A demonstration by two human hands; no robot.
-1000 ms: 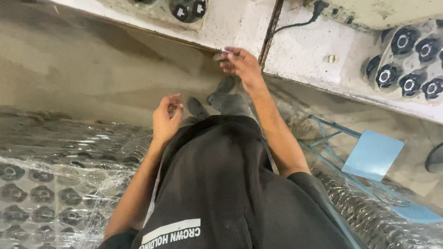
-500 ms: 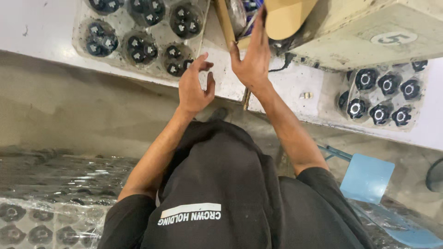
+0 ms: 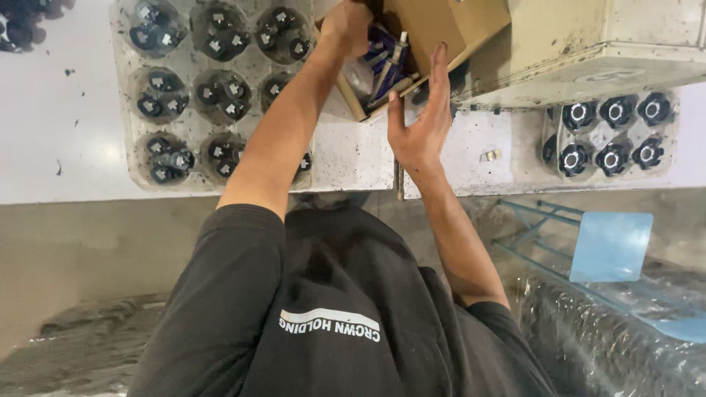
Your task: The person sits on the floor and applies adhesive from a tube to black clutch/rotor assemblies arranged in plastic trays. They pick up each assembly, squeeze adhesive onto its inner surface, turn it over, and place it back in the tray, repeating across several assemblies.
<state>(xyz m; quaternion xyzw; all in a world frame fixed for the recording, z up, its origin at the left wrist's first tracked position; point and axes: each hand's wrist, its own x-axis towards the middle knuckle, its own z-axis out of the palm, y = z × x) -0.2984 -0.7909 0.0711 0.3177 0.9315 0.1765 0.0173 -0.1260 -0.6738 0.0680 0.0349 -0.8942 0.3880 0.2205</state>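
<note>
Left fingers: curled inside the open cardboard box [image 3: 434, 29]; whether they pinch anything I cannot tell, as the left hand [image 3: 346, 26] hides them.
Right fingers: spread and straight, the right hand [image 3: 423, 121] flat against the box's near wall, pinching nothing.
Change: half a second ago both hands hung above the bench edge; now the left is down in the box and the right steadies it.
Box: at the bench's [image 3: 66, 154] far edge, by the seam between the two white tops; small blue-and-white packets [image 3: 386, 62] inside.
Left tray: clear tray of black parts [image 3: 213, 88] under the left forearm.
Right tray: similar tray [image 3: 610, 136] near the bench's front edge.
Reading: picking from the box looks just begun.
</note>
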